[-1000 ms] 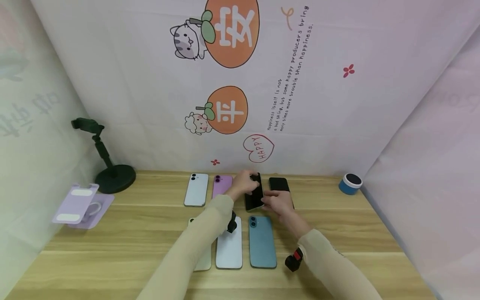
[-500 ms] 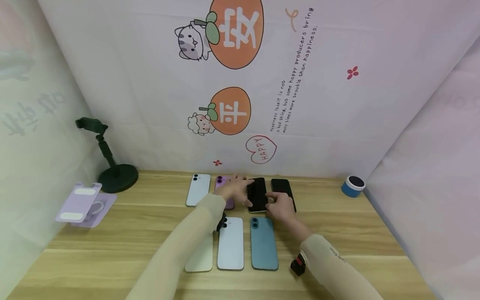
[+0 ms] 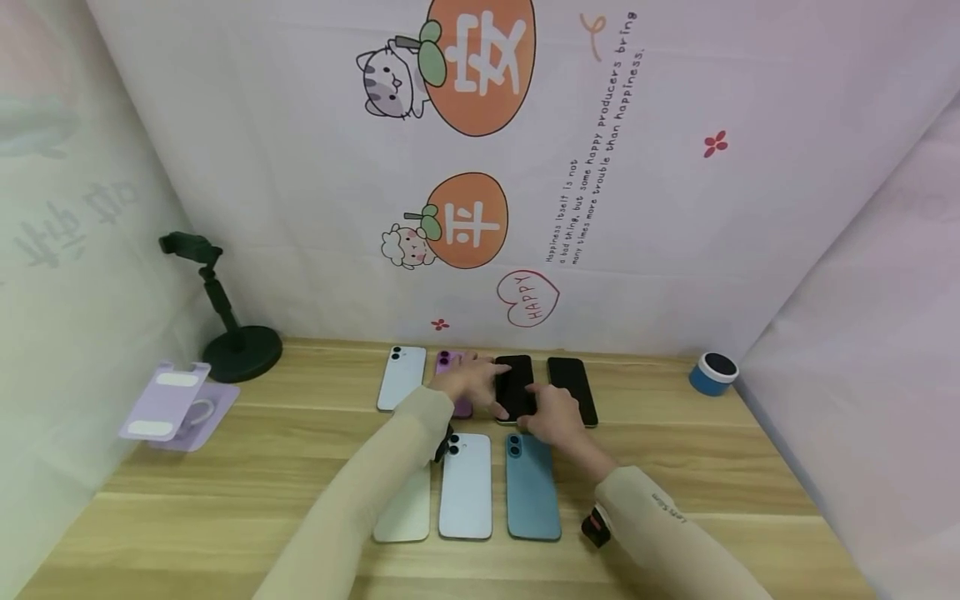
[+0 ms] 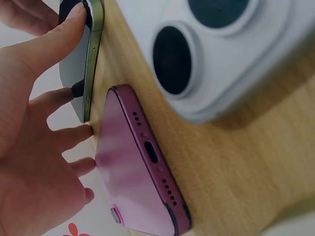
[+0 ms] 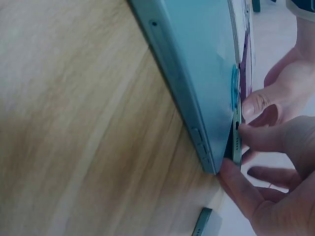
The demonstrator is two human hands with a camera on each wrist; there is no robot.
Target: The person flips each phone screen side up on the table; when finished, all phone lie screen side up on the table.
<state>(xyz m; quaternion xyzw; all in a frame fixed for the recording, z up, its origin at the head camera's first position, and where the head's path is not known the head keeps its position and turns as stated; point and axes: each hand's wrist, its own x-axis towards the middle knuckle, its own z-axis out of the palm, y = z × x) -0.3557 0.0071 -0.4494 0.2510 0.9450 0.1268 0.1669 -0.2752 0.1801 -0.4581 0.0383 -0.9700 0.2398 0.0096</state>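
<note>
The black phone [image 3: 514, 385] lay screen-up just right of the frame's middle in the head view, in the back row between the purple phone [image 3: 451, 375] and a second dark phone [image 3: 572, 387], and we had both hands on it. Our left hand [image 3: 474, 382] rested its straight fingertips against its left edge, the thumb at the near corner in the left wrist view; that grip was loose, closed round nothing. Our right hand [image 3: 550, 412] pinched the near end with thumb and fingertips [image 5: 246, 135], a light, narrow grip on the phone alone.

To finish this well, we judged it best to keep the pressure even on both sides, square the phone parallel to its neighbours with a small gap each side, and lift the fingers straight up so that nothing slid.

Against the picture a second earlier, the phone had come down: it was tilted then, lifted in the left hand, and now it lay flat on the surface [image 3: 300, 467]. The front row, with the teal phone [image 3: 532, 492] just below our right hand, had not shifted.
</note>
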